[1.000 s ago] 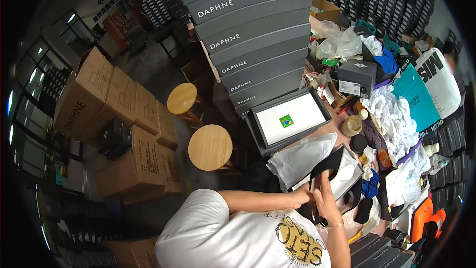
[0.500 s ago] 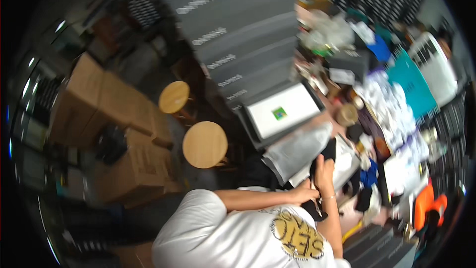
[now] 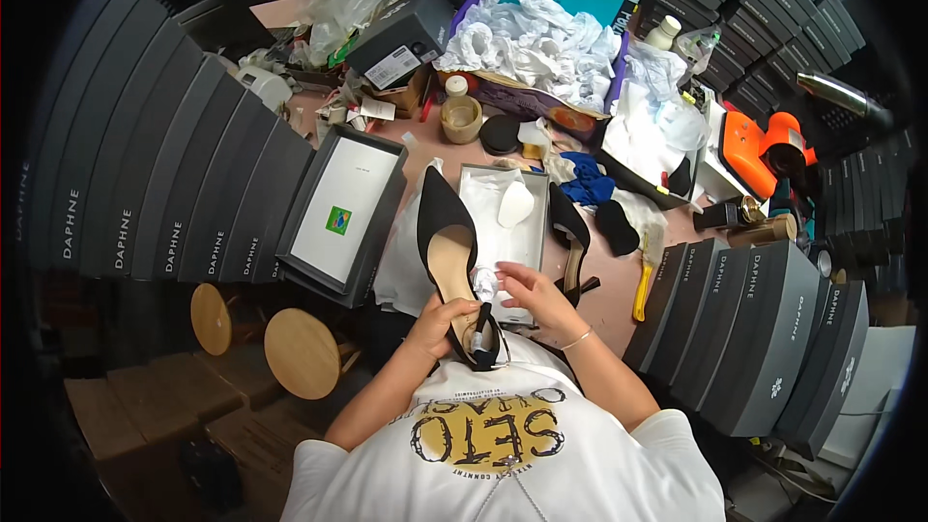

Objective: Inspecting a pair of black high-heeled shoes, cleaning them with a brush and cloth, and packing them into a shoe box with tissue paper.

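Observation:
My left hand (image 3: 438, 325) is closed around the heel part of a black pointed high-heeled shoe (image 3: 447, 222) with a beige insole and an ankle strap. The toe points away from me. My right hand (image 3: 536, 298) is just right of the shoe, fingers apart, its tips beside a small wad of crumpled white paper (image 3: 485, 283); whether they touch it I cannot tell. Beyond lies a grey shoebox (image 3: 541, 222) lined with white paper, a white oval pad (image 3: 515, 204) in it. Another black shoe (image 3: 570, 232) lies against the box's right side.
Dark shoeboxes stand in a row at left (image 3: 193, 164) and at right (image 3: 744, 348). A grey lid (image 3: 338, 208) with a white inside leans near the left row. Farther back are a carton of crumpled paper (image 3: 551, 48), a jar (image 3: 461, 120) and an orange tool (image 3: 749, 155). Wooden stools (image 3: 302, 353) stand lower left.
The view has turned and is now sharp. My hands, earlier close together over a dark item, are now apart, with the shoe plainly in the left one.

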Demonstrator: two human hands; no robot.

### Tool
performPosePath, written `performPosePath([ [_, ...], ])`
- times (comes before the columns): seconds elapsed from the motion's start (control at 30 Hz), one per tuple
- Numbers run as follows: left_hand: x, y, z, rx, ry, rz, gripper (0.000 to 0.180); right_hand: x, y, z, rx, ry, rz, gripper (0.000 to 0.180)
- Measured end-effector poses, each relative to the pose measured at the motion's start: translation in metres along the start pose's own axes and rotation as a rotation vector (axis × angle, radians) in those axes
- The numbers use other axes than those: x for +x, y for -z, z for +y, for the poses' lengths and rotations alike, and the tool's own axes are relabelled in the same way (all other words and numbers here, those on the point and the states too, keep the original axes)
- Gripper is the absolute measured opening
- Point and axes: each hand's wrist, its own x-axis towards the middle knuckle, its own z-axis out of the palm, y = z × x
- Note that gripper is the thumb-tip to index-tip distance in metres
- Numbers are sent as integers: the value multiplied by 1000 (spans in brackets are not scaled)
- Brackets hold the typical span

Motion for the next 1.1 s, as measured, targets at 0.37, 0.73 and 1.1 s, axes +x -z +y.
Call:
performPosePath([
  [0.37,9,7,-9,11,118,63,43,134,68,-32,-1257,434,487,41],
  [0.73,25,18,-17,-131,120,63,36,12,10,-61,-1017,854,84,13],
  [1.1,23,-4,-19,23,155,14,37,54,-11,-28,-1415,983,74,9],
])
